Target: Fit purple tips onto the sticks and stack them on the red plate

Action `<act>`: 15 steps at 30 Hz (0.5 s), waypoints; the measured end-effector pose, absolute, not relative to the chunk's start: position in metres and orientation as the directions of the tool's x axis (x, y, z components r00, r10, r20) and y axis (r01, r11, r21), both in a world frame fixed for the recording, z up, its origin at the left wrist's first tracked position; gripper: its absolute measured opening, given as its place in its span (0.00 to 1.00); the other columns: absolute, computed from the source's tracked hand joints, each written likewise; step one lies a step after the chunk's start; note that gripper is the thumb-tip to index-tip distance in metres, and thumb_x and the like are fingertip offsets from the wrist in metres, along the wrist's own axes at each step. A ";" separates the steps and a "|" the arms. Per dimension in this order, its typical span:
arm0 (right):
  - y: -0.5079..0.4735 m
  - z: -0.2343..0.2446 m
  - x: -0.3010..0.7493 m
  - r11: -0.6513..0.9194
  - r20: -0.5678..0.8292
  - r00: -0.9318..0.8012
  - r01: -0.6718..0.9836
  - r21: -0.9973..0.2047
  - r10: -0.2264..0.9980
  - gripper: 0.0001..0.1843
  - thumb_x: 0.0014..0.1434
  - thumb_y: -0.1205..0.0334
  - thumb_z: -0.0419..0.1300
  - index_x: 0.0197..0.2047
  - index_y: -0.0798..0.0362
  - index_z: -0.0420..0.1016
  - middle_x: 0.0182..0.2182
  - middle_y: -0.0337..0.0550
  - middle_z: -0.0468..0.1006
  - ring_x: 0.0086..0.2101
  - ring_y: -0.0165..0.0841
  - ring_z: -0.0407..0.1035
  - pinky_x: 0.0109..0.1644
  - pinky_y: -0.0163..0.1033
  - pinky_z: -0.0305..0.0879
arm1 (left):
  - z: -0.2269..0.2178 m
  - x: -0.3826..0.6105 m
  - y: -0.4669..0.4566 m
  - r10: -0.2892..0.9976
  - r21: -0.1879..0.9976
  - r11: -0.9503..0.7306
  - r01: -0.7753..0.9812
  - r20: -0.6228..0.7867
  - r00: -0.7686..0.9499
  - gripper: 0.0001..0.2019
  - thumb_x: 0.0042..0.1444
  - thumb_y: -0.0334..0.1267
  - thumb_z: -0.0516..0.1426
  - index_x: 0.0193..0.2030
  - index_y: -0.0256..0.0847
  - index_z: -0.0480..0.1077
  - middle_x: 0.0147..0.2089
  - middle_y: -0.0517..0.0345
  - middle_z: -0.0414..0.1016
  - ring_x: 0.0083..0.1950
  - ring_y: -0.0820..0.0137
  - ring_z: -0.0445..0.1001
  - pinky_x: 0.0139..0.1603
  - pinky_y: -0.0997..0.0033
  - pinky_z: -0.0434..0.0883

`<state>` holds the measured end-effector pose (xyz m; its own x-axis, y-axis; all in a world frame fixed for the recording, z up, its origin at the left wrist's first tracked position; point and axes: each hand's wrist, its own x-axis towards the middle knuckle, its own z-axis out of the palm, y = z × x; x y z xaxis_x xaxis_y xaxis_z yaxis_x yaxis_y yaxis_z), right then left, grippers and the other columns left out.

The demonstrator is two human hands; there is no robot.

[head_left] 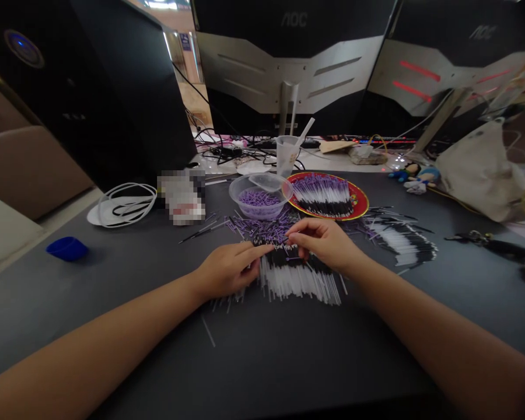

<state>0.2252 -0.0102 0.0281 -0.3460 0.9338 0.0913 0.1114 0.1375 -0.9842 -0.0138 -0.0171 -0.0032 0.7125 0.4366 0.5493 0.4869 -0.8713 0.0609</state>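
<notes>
- Left hand (230, 270): fingers lie together, tips touching the pile of thin sticks (300, 283), with no clear pinch.
- Right hand (324, 245): thumb and fingers press together at the pile's far edge; what they pinch is too small to tell.
- The pile lies under and between both hands, with purple-tipped sticks (262, 230) scattered just beyond.
- Beyond the grip: a plastic bowl (231, 189) and a red plate (359, 204), both holding sticks.

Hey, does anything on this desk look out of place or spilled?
Yes. One loose white stick lies alone on the dark desk mat, apart from the main pile and at an angle, as if dropped. The clear lid also sits tilted across the plastic bowl.
</notes>
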 end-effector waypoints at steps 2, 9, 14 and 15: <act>-0.007 0.030 0.230 0.139 0.095 -0.322 0.116 -0.984 0.942 0.06 0.52 0.59 0.64 0.31 0.52 0.74 0.24 0.36 0.74 0.20 0.24 0.67 0.25 0.33 0.65 | -0.002 -0.013 -0.016 0.450 0.130 -0.876 0.465 0.569 0.689 0.17 0.60 0.30 0.51 0.55 0.40 0.66 0.35 0.56 0.73 0.33 0.74 0.70 0.33 0.74 0.69; -0.001 0.032 0.238 0.169 0.141 -0.208 0.119 -0.979 0.968 0.08 0.50 0.58 0.65 0.30 0.53 0.74 0.24 0.38 0.75 0.23 0.28 0.71 0.30 0.37 0.68 | 0.000 -0.011 -0.011 0.686 0.439 -0.711 0.549 0.602 0.408 0.07 0.58 0.33 0.54 0.41 0.39 0.73 0.37 0.56 0.75 0.34 0.74 0.71 0.35 0.74 0.69; -0.006 0.036 0.237 0.174 0.129 -0.237 0.181 -0.968 0.963 0.07 0.49 0.59 0.64 0.30 0.53 0.74 0.22 0.38 0.74 0.24 0.28 0.70 0.31 0.37 0.68 | -0.003 -0.013 -0.004 0.811 0.567 -0.558 0.606 0.526 0.256 0.06 0.57 0.33 0.54 0.39 0.38 0.71 0.42 0.55 0.73 0.39 0.72 0.72 0.37 0.74 0.70; -0.008 0.038 0.236 0.159 0.104 -0.253 0.207 -0.965 0.962 0.06 0.49 0.60 0.64 0.30 0.53 0.73 0.22 0.38 0.74 0.24 0.28 0.70 0.30 0.37 0.68 | -0.004 -0.014 -0.003 0.824 0.591 -0.541 0.598 0.516 0.236 0.07 0.57 0.34 0.53 0.39 0.38 0.71 0.43 0.55 0.73 0.41 0.71 0.72 0.38 0.74 0.71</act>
